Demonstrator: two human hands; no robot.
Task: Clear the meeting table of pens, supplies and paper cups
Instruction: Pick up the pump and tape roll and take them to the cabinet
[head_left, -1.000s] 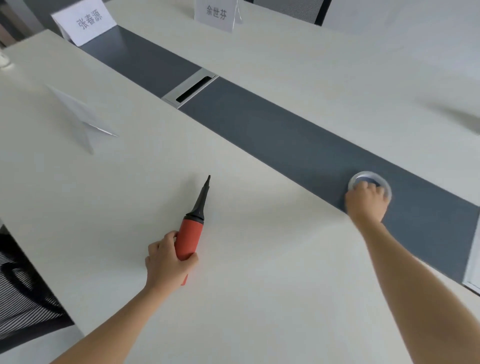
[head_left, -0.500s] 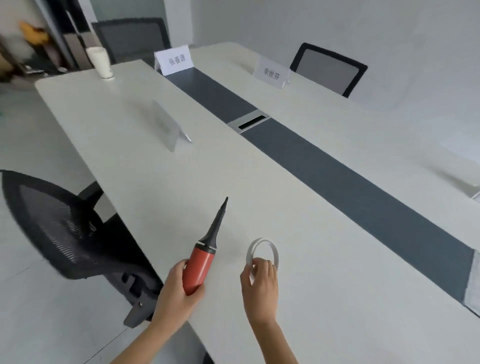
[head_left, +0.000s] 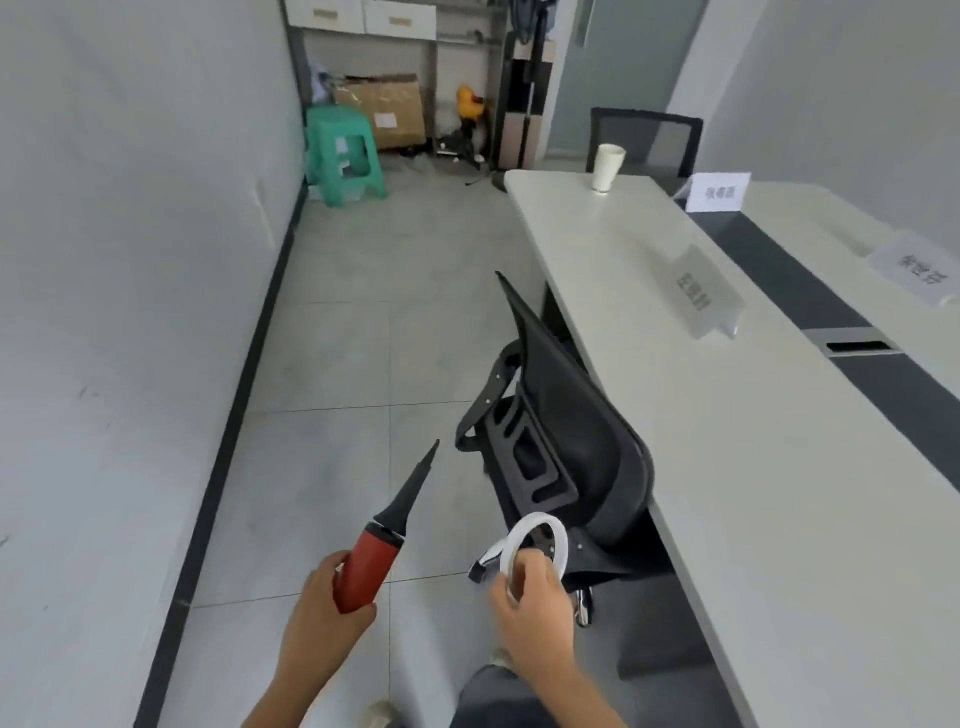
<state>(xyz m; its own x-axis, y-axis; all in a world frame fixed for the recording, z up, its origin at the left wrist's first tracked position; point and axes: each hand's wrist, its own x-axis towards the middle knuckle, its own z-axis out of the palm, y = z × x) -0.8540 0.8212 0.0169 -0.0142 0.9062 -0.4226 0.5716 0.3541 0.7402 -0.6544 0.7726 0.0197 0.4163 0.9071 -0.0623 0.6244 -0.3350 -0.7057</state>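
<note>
My left hand (head_left: 324, 616) grips a red hand pump (head_left: 382, 540) by its body, its black pointed nozzle aimed up and away over the floor. My right hand (head_left: 535, 605) holds a white roll of tape (head_left: 535, 545), fingers curled round its lower rim. Both hands are off the table, above the tiled floor beside it. A white paper cup (head_left: 607, 167) stands upright near the far corner of the white meeting table (head_left: 779, 493).
A black mesh office chair (head_left: 561, 441) is pushed against the table edge just right of my hands. Three name cards (head_left: 698, 291) stand on the table. A green plastic stool (head_left: 343, 153) and a cardboard box (head_left: 384, 106) sit by the far wall.
I have turned left away from the table. Both hands carried the pump and the tape roll off the tabletop and now hold them over the floor.
</note>
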